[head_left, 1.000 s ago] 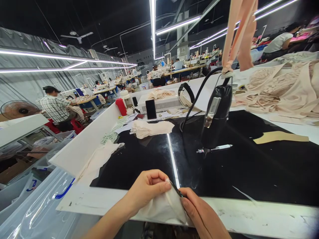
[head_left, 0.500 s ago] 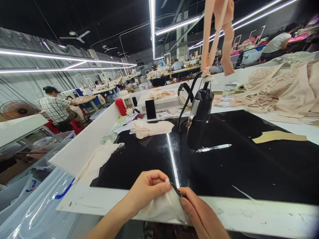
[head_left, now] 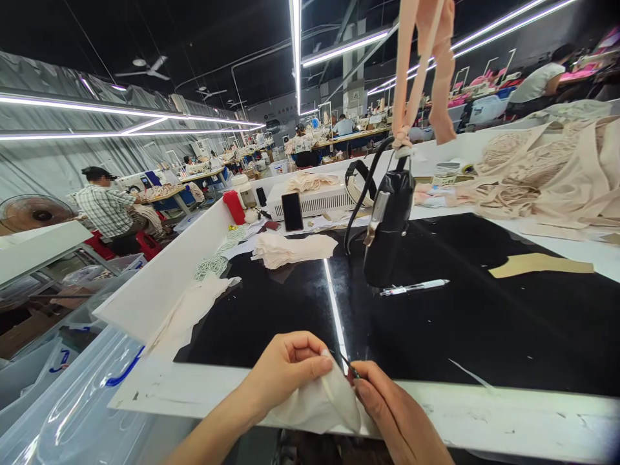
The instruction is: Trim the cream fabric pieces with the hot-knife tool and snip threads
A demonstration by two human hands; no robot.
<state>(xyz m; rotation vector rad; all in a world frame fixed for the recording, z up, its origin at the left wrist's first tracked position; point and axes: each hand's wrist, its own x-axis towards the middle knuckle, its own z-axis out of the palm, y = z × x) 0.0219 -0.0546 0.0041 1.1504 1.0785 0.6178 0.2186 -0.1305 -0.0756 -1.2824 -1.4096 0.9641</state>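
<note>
My left hand (head_left: 289, 367) pinches the upper edge of a cream piece of fabric (head_left: 320, 403) between thumb and fingers, just over the table's front edge. The cloth hangs down from that pinch toward my lap. Beside it, my right hand (head_left: 391, 403) is closed around small dark thread snips (head_left: 351, 367). Their thin blades point up and left, close to the fabric edge by my left fingertips. Whether the blades touch the cloth I cannot tell. Most of the snips' handle is hidden in my right fingers.
A black mat (head_left: 290, 310) covers much of the white table (head_left: 484, 413). On it are a pen (head_left: 414, 287), stacked cream pieces (head_left: 295, 249), a tan strip (head_left: 541, 263) and a hanging black device (head_left: 387, 226). Cream fabric (head_left: 552, 174) is heaped right. A plastic bin (head_left: 72, 400) stands left.
My right hand has shifted slightly right and the snips' blades have come apart from each other, away from the fabric edge. My left hand keeps its pinch in nearly the same place.
</note>
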